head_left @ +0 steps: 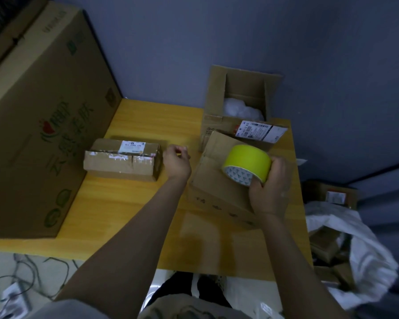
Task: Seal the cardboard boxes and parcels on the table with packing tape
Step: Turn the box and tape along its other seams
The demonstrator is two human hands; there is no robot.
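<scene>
My right hand (271, 187) grips a roll of yellow packing tape (248, 165) and holds it just above a tilted brown cardboard box (213, 183) at the table's right side. No strip is pulled off the roll. My left hand (176, 163) hovers over the yellow table (136, 215) with its fingers curled and nothing visible in them, between that box and a small parcel (122, 160). The small parcel lies flat, with a white label and clear tape on it. Behind the tilted box stands an open box (240, 93) with white filling inside.
A very large printed carton (44, 123) leans along the table's left side. To the right of the table, a white bag (359, 240) holds several more small boxes. Cables (21, 284) lie on the floor at bottom left. A blue-grey wall stands behind the table.
</scene>
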